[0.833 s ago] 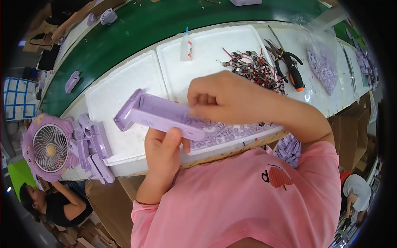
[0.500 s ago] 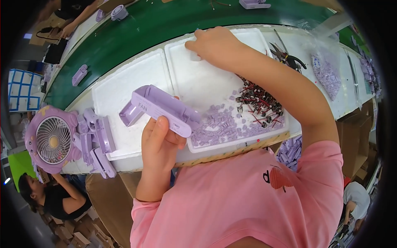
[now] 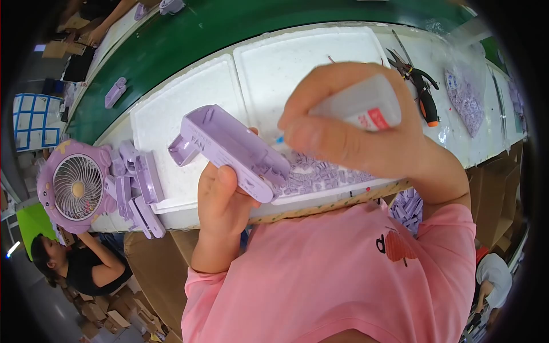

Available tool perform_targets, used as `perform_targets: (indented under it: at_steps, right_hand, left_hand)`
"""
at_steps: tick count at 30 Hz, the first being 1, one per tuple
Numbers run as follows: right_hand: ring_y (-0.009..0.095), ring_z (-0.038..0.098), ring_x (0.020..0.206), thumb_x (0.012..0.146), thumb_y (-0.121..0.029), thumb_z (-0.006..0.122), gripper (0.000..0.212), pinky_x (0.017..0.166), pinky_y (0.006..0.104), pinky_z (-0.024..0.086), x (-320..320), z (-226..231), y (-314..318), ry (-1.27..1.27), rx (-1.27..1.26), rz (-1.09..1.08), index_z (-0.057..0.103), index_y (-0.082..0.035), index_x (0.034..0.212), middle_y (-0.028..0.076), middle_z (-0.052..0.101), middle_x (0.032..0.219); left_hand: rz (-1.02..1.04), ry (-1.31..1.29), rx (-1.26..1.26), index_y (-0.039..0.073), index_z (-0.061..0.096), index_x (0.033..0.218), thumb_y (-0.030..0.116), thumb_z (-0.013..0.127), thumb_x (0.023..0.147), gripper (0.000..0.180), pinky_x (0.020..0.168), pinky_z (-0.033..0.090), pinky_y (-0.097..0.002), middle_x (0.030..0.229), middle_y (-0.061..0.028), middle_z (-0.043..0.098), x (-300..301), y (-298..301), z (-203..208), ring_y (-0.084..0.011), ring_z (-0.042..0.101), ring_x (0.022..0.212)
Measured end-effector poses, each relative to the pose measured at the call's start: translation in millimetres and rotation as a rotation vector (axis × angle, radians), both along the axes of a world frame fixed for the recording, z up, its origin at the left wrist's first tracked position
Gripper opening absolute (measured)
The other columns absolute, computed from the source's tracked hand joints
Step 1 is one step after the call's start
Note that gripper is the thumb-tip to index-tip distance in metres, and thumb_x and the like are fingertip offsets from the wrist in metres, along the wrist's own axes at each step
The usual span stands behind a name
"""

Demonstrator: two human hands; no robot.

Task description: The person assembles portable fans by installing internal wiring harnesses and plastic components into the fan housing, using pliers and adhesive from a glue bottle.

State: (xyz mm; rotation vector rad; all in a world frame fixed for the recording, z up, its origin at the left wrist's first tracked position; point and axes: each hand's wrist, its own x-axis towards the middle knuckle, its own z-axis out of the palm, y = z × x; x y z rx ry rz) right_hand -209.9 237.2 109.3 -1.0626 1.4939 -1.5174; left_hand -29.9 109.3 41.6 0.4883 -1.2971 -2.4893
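Observation:
My left hand (image 3: 217,203) grips a light purple plastic housing (image 3: 226,143), an elongated open shell tilted with its hollow side up and a short box-like arm at its far left. Raised to the right of it, my right hand (image 3: 394,157) is wrapped round a small translucent squeeze bottle (image 3: 357,106) with a red-marked label. The bottle's blue tip (image 3: 279,139) points toward the housing and looks close to it; whether they touch I cannot tell. Below my right hand, small purple plastic pieces (image 3: 326,176) lie in a white foam tray (image 3: 266,63), partly hidden by that hand.
On the left stand a round purple fan (image 3: 77,186) and a heap of similar housings (image 3: 148,180). Pliers (image 3: 423,86) and a bag of purple parts (image 3: 469,106) lie at the right. A green conveyor (image 3: 240,28) crosses behind, carrying another housing (image 3: 116,93). One person sits at lower left.
My right hand has come from the far side of the tray toward me, bringing the bottle up near the housing. My left hand still holds the housing, moved slightly right.

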Motion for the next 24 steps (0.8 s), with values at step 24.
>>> perform_targets:
  at_steps: [24]
  right_hand:
    - [0.008,0.059,0.065,0.079,-0.005,0.068,0.009,0.058,0.0211,0.046,9,-12,-1,0.105,-0.028,0.092,0.066,0.001,0.084,0.006,0.066,0.073]
  left_hand:
    - [0.004,-0.034,-0.046,-0.003,0.027,0.135,0.052,0.053,0.085,0.079,0.068,0.039,-0.0250,0.123,-0.0096,0.052,-4,7,-1,-0.0118,0.052,0.086]
